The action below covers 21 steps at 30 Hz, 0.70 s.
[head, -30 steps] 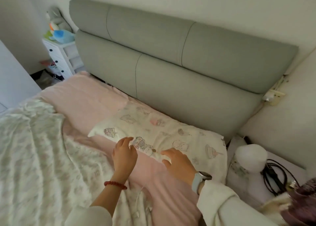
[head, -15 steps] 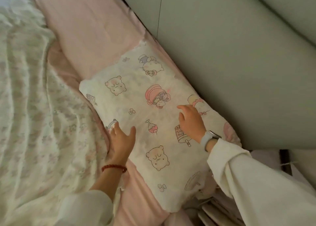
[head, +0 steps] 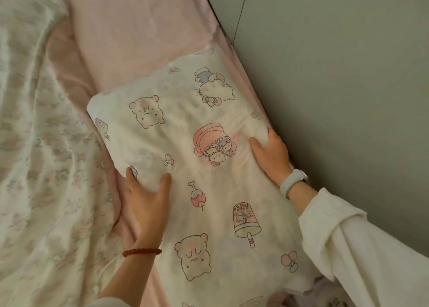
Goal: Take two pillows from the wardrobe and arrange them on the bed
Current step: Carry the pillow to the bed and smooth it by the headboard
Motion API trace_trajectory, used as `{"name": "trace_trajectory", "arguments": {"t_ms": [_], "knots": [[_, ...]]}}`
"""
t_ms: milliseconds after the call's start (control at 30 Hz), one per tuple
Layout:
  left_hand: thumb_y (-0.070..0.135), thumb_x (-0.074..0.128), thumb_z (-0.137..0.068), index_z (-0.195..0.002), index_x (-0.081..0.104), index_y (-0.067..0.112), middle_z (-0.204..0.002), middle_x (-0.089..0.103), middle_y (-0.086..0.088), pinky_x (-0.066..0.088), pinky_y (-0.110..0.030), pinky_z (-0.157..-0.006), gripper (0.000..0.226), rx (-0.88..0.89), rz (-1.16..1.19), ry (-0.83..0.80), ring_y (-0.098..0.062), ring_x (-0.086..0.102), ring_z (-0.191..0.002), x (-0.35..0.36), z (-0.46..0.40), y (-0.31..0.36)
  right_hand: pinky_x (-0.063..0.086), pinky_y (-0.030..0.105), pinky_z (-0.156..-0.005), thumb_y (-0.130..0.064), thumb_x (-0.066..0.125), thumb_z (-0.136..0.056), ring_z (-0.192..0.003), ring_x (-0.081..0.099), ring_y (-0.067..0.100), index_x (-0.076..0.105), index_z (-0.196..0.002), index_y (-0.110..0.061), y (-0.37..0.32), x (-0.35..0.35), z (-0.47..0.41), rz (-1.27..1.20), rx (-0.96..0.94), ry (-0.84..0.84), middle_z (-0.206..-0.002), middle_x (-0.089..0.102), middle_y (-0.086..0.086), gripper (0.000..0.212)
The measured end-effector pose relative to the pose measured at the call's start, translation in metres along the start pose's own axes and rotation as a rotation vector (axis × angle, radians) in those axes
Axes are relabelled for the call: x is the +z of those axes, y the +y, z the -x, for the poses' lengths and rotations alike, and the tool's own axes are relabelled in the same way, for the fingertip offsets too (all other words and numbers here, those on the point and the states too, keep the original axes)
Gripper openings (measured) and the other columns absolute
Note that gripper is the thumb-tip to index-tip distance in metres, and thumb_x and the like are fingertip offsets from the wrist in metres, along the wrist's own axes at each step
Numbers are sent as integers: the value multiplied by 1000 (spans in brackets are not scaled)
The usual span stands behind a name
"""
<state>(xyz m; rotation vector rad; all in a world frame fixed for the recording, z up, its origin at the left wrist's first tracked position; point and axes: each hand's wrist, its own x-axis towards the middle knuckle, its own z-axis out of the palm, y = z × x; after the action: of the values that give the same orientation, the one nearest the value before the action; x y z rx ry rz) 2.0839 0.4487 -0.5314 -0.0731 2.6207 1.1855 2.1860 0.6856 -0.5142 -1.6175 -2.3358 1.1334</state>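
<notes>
One pillow (head: 185, 144) lies on the bed (head: 130, 28), alongside the headboard (head: 336, 74). My left hand (head: 145, 204) grips its far edge, my right hand (head: 270, 155) the headboard edge. No second one shows, so I judge I'm halfway.

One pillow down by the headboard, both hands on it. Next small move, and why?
Probably release both hands. The pillow lies flat on the pink sheet, its long edge close along the headboard, with the left hand and right hand gripping opposite edges. Only one pillow shows, and bare sheet beyond it leaves room for the second.
</notes>
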Motion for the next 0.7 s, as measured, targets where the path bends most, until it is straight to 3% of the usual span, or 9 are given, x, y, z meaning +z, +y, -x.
{"name": "trace_trajectory", "arguments": {"t_ms": [133,233,333,433,567,700], "knots": [[38,60,-72,-133,35,20,-129,52,-6,45,-45,-98,68,71,111,-21,-22,51,-117,-4,1,25,48,45,-82,-21,50,-85,-93,56,34,54,-108,-6,-13,-15,4,-82,-66,168,-103,63,17,27],[42,58,-74,-128,40,19,-118,60,-3,50,-42,-90,61,124,47,-75,-20,57,-107,3,-12,43,45,42,-81,-21,48,-87,-92,55,34,53,-107,-5,-19,-32,-11,-37,-96,269,-102,61,17,27],[38,62,-79,-137,29,20,-132,45,-14,44,-49,-97,69,-77,75,-263,-30,47,-117,25,-22,47,43,48,-90,-20,42,-90,-106,49,41,43,-122,-3,-12,-40,-29,145,-2,138,-118,52,26,37],[34,66,-80,-140,25,22,-140,34,-15,38,-50,-103,73,-70,139,-292,-29,38,-126,32,-19,37,38,52,-96,-21,41,-91,-119,40,43,25,-137,-5,4,-34,-23,284,28,-13,-134,39,28,50],[46,71,-65,-140,20,32,-143,37,-3,36,-48,-106,92,-143,306,-348,-22,40,-128,24,3,15,38,53,-96,-43,50,-86,-120,39,41,18,-139,-18,29,-27,3,300,43,47,-137,37,19,67],[30,73,-73,-136,26,33,-136,46,5,43,-44,-100,79,-25,347,-404,-16,49,-119,23,22,11,32,54,-97,-57,52,-78,-118,41,41,14,-140,-22,49,-30,15,295,184,73,-133,42,22,80]]}}
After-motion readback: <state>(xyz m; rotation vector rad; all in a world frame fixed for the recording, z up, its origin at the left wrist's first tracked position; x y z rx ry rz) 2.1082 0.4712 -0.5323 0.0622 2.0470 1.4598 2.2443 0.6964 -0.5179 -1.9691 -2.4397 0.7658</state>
